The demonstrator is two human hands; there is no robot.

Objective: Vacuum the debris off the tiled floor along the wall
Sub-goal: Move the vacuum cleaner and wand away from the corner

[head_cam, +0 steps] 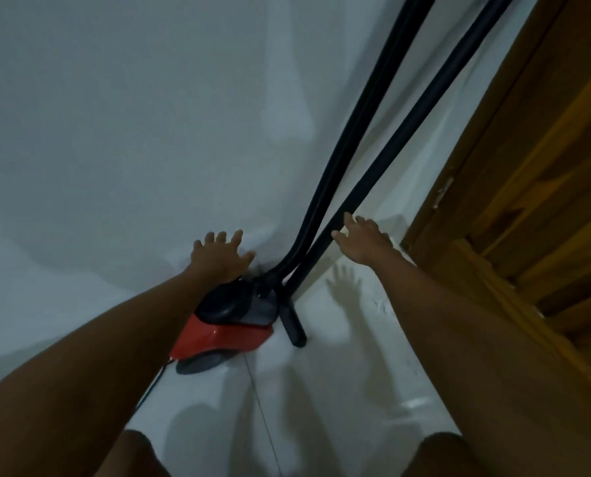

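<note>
A red and black canister vacuum (228, 325) sits on the white tiled floor (338, 373) against the white wall (115, 132). Its black hose (352, 142) and a black tube (404, 132) rise steeply from it and leave the top of the frame; the tube's lower end (294, 325) rests on the floor. My left hand (220, 254) hovers with spread fingers just above the vacuum body, holding nothing. My right hand (362, 241) reaches out with straight fingers, its fingertips at the black tube. No debris is visible in this dim light.
A wooden door and frame (528, 201) stand at the right. A thin power cord (153, 387) trails from the vacuum's rear toward me. My two knees (442, 456) show at the bottom edge. Hand shadows fall on the floor tiles.
</note>
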